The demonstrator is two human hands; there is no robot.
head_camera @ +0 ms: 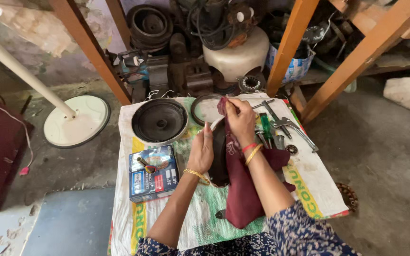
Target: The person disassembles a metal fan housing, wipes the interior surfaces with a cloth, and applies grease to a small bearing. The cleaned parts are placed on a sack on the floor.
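1. Looking down through the head camera, I saw my left hand [201, 152] laid flat against the edge of a dark round motor cover [218, 156] standing upright on the woven sack [309, 189] that served as my tabletop; that grip was open-palmed, steadying rather than clasping.
2. My right hand [239, 118] had its fingers pinched shut on the top corner of a maroon cloth [243, 189], which draped down over the cover and trailed toward my lap.
3. By my judgement the wiping was partway: the cloth lay over one face of the cover, and I could not tell how clean the hidden side was.
4. A second round housing [160, 121] lay bowl-side up behind my left hand, apparently holding nothing, with a thin dark ring [204, 108] just beside it.
5. A blue cardboard box [153, 173] sat left of the cover, with a small looped part lying on top; what was inside I could not tell.
6. Pliers [290, 127] and a green-handled screwdriver [265, 127] lay untouched just right of my right hand.
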